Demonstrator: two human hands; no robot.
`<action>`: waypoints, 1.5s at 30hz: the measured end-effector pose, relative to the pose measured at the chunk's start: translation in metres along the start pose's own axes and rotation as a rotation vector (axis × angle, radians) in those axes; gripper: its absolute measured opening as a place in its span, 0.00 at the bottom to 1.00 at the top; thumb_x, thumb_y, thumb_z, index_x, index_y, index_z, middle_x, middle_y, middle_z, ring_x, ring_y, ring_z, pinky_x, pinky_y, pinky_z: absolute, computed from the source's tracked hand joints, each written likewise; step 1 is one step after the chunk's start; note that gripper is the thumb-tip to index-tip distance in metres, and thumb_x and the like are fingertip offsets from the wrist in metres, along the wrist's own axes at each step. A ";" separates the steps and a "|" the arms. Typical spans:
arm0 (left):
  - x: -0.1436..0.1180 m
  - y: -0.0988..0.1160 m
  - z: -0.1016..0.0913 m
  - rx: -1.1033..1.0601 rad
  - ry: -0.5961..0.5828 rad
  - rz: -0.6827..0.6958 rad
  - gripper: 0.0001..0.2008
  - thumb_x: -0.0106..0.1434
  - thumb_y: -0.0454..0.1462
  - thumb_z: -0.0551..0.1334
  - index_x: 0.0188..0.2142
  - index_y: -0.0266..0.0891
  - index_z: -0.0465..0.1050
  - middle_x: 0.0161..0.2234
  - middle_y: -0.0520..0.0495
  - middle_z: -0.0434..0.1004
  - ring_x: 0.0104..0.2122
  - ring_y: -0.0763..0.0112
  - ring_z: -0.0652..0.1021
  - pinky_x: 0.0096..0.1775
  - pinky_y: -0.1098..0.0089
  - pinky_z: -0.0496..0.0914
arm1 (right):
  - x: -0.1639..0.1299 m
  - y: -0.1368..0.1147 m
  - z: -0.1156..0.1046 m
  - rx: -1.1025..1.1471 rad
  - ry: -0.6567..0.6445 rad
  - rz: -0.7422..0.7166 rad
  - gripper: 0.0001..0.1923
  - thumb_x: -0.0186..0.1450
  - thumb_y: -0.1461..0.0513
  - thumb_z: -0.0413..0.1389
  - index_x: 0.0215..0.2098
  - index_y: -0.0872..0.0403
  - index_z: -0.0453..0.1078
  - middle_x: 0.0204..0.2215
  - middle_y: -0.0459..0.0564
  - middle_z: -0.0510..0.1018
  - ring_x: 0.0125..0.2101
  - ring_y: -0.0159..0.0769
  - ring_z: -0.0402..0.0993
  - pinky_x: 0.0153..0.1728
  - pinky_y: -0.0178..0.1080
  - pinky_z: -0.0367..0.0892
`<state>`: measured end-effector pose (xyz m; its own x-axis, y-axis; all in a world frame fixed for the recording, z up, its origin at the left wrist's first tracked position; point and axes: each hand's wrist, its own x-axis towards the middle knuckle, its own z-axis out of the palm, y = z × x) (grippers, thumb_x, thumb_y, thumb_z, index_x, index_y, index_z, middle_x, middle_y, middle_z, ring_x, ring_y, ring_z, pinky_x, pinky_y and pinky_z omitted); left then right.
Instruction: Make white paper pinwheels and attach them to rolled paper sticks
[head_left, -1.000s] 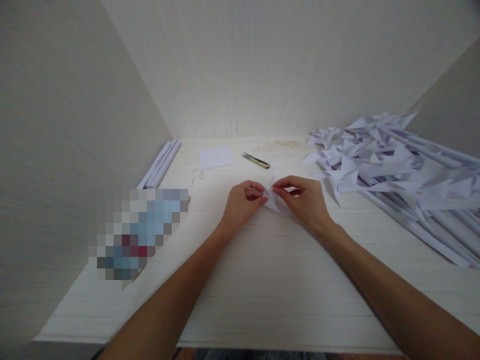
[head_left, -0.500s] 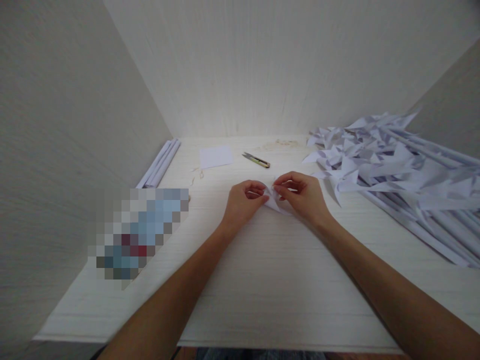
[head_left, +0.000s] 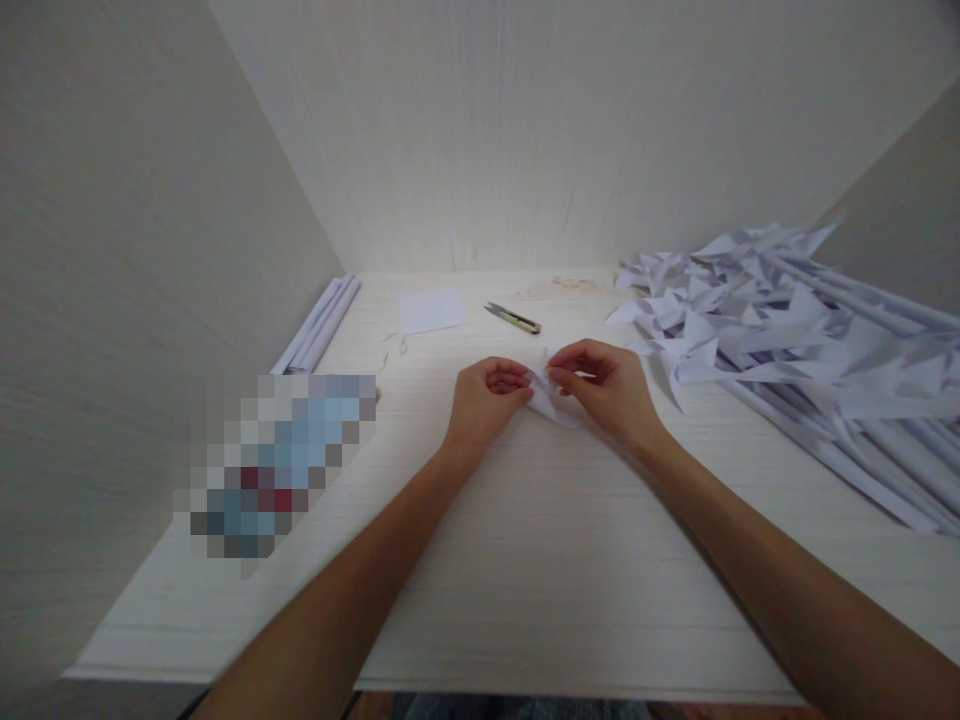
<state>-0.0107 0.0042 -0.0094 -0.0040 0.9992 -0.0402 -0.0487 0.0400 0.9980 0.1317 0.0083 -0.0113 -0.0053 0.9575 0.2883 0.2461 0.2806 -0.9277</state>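
left hand [head_left: 486, 402]: pinches the left edge of a small white folded paper [head_left: 550, 399] between thumb and fingertips, knuckles resting low over the worktop [head_left: 525, 560].
right hand [head_left: 606, 392]: grips the same paper from the right, thumb and forefinger closed on its top edge, just beside the left hand's fingertips.
folded paper: lies between the two hands, its lower corner showing under the right hand, touching or nearly touching the worktop; the fold itself is too small to read.
change: over the last second the hands have drawn closer together and the right hand has slid slightly left and away from the body, so less of the paper now shows than a second ago; it reads as a crease being tightened, though that is a judgement.
beyond the hands: a small snipper [head_left: 513, 318] lies just past them, with a flat white paper square [head_left: 433, 310] to its left and some thin threads [head_left: 564, 287] farther back.
right of the hands: a big heap of folded paper shapes [head_left: 780, 320] on long rolled paper sticks.
left of the hands: a bundle of rolled paper tubes [head_left: 319, 322] along the wall, and nearer, a blurred-out object [head_left: 279, 460].
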 end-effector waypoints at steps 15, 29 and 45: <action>0.000 -0.001 0.000 0.007 0.002 0.002 0.10 0.40 0.26 0.65 0.24 0.35 0.68 0.21 0.53 0.73 0.23 0.77 0.74 0.31 0.73 0.70 | -0.002 -0.007 0.003 -0.029 0.001 -0.003 0.02 0.46 0.64 0.58 0.20 0.56 0.69 0.20 0.46 0.75 0.23 0.32 0.71 0.20 0.32 0.63; -0.003 -0.002 0.003 0.044 0.002 0.098 0.11 0.42 0.26 0.64 0.25 0.36 0.66 0.21 0.53 0.73 0.23 0.76 0.74 0.31 0.72 0.70 | 0.003 -0.003 -0.005 -0.027 -0.061 0.039 0.14 0.50 0.58 0.58 0.32 0.55 0.65 0.21 0.43 0.71 0.22 0.29 0.67 0.19 0.31 0.59; -0.008 -0.002 0.007 0.173 0.047 0.186 0.11 0.43 0.25 0.63 0.26 0.37 0.64 0.21 0.53 0.72 0.24 0.76 0.74 0.31 0.73 0.68 | 0.001 -0.010 -0.007 -0.205 -0.112 0.074 0.10 0.54 0.60 0.55 0.34 0.55 0.65 0.21 0.44 0.73 0.16 0.28 0.65 0.19 0.34 0.59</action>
<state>-0.0034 -0.0040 -0.0105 -0.0437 0.9883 0.1462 0.1284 -0.1396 0.9818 0.1364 0.0055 0.0002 -0.0849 0.9796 0.1823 0.4410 0.2010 -0.8747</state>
